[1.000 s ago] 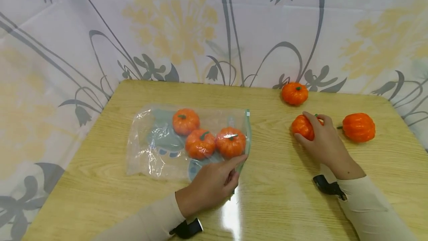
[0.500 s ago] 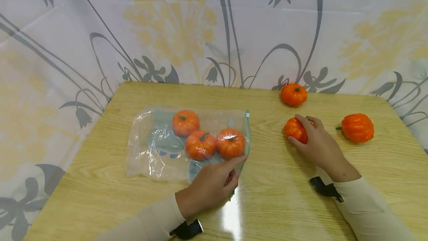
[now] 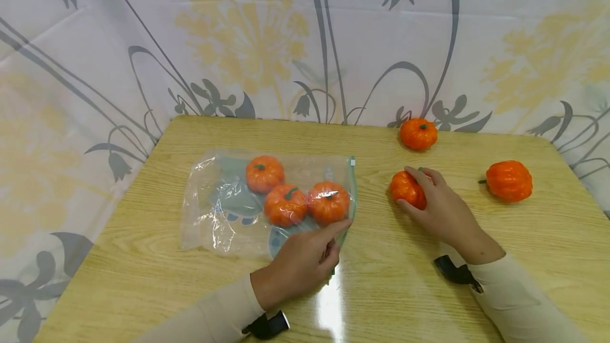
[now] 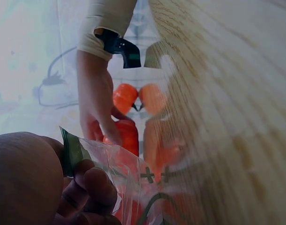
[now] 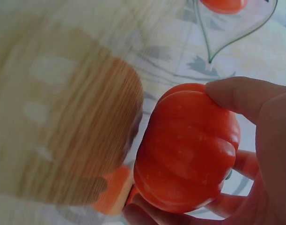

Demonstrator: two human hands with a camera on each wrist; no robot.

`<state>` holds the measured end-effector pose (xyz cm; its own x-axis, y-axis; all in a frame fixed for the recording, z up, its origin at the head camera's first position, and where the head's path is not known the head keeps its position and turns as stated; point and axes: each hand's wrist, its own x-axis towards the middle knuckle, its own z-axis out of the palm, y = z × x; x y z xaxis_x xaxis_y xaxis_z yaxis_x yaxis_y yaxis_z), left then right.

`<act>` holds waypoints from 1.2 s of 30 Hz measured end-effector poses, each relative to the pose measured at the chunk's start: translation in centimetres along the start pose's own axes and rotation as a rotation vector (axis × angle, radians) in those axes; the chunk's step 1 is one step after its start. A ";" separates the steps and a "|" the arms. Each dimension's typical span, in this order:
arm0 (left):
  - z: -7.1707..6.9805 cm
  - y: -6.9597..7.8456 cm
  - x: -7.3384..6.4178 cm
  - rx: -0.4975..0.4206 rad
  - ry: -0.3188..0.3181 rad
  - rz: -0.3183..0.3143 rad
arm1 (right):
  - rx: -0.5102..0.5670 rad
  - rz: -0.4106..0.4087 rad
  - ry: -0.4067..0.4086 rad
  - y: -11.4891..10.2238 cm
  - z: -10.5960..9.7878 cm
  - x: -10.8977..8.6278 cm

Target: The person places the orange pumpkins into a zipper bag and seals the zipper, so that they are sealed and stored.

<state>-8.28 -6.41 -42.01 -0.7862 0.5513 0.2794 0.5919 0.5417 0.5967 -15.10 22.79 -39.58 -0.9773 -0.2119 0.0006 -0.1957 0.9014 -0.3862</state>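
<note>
My right hand grips a small orange toy pumpkin with a green stem, thumb on one side and fingers round the other. The right wrist view shows this pumpkin raised off the wooden surface. To the left lies a clear zip bag with a green zip edge and three pumpkins inside. At the near corner of its mouth, my left hand pinches the green edge between thumb and fingers. From the right wrist, the bag's mouth appears spread apart, with one orange pumpkin visible within.
Two more pumpkins lie on the wooden table: one by the back edge, another on its side at the right. A flower-patterned cloth hangs directly behind the table.
The right hand has carried its pumpkin left, nearer the bag's mouth. My left hand and the bag stay where they were.
</note>
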 end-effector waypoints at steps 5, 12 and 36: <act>-0.1 0.0 0.0 -0.002 -0.004 -0.012 | 0.012 -0.039 -0.004 -0.7 0.3 -0.1; 0.0 -0.1 0.0 0.002 -0.003 -0.006 | 0.039 -0.109 -0.011 -1.2 0.9 -0.6; -0.2 0.0 0.1 0.014 -0.018 -0.006 | 0.098 -0.355 -0.011 -2.2 2.1 -1.1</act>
<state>-8.40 -6.50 -41.82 -0.7865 0.5594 0.2618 0.5897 0.5541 0.5875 -13.38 20.28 -40.65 -0.8487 -0.5099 0.1405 -0.5134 0.7306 -0.4502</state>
